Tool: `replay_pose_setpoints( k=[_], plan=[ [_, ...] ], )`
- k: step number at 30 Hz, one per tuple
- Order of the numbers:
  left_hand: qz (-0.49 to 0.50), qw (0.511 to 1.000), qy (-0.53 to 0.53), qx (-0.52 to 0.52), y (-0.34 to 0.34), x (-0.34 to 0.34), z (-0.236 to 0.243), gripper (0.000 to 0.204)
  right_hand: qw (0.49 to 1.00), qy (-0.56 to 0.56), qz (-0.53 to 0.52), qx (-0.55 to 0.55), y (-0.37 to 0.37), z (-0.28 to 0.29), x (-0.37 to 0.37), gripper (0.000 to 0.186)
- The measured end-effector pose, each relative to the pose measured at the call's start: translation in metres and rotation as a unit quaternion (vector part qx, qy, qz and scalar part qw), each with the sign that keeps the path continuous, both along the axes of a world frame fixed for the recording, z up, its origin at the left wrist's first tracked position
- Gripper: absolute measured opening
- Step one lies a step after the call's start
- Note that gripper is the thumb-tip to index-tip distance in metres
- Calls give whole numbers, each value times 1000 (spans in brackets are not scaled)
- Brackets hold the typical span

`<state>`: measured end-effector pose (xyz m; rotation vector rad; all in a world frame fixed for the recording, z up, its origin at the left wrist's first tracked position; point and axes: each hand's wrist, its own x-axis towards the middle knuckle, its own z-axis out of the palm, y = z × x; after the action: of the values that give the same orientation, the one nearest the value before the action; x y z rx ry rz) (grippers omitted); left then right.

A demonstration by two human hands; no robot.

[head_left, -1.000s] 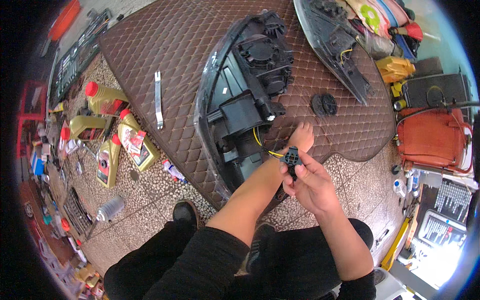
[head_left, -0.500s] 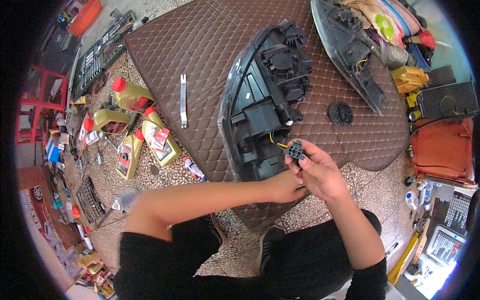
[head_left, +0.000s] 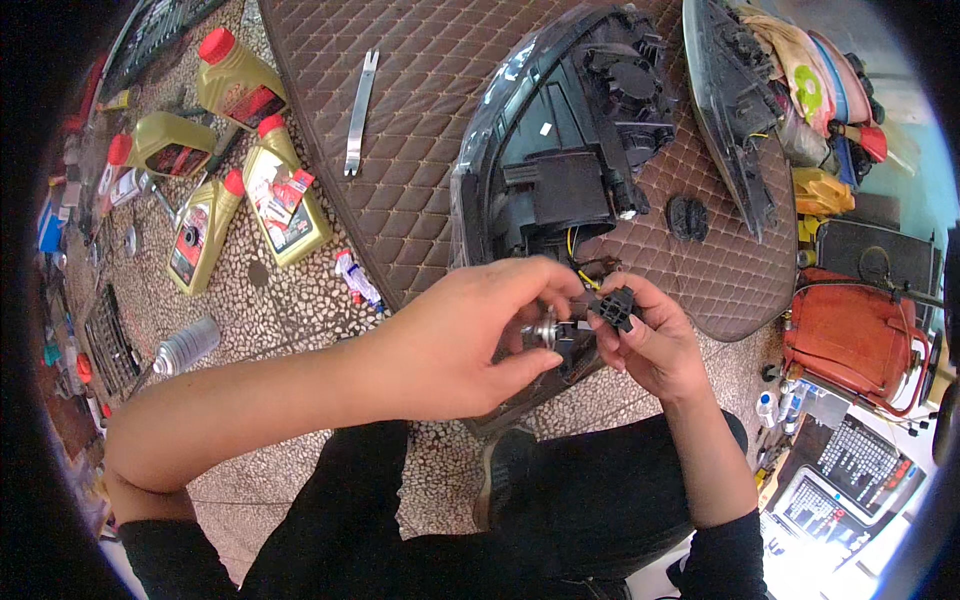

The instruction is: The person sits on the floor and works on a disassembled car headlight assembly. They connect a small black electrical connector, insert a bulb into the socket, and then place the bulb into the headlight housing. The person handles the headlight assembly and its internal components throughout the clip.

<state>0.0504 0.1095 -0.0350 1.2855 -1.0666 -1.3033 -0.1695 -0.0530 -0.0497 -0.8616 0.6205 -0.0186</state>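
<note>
Black connector [head_left: 612,309], 3 o'clock of centre, pinched in right hand [head_left: 662,345], near the headlight probably because yellow wire [head_left: 571,242] tethers it | bulb [head_left: 547,328], its 9 o'clock, between left hand's [head_left: 450,335] thumb and fingers, prongs facing connector; contact unclear | headlight [head_left: 565,185], 11 o'clock, back-up on quilted mat [head_left: 420,150], presumably for cushioning
</note>
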Motion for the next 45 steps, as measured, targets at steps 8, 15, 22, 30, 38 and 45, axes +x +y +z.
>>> replay_pose_setpoints(
  k=[8,15,22,30,38,45],
  plan=[
    [30,961,-206,-183,-31,9,-13,42,999,17,-21,-17,-3,-4,-1,48],
    [6,960,-196,-199,-36,3,-22,41,999,21,-28,-13,1,-3,-4,46],
    [26,955,-199,-220,-44,0,-26,37,1000,18,-25,3,1,-1,0,44],
    [18,951,-212,-224,-42,2,-26,32,999,24,-26,21,3,-1,0,45],
    [45,965,-163,-201,-38,3,-29,24,997,34,-52,38,5,-4,0,45],
    [80,970,-142,-182,-41,6,-32,18,997,19,-63,38,7,-5,0,45]
  ],
)
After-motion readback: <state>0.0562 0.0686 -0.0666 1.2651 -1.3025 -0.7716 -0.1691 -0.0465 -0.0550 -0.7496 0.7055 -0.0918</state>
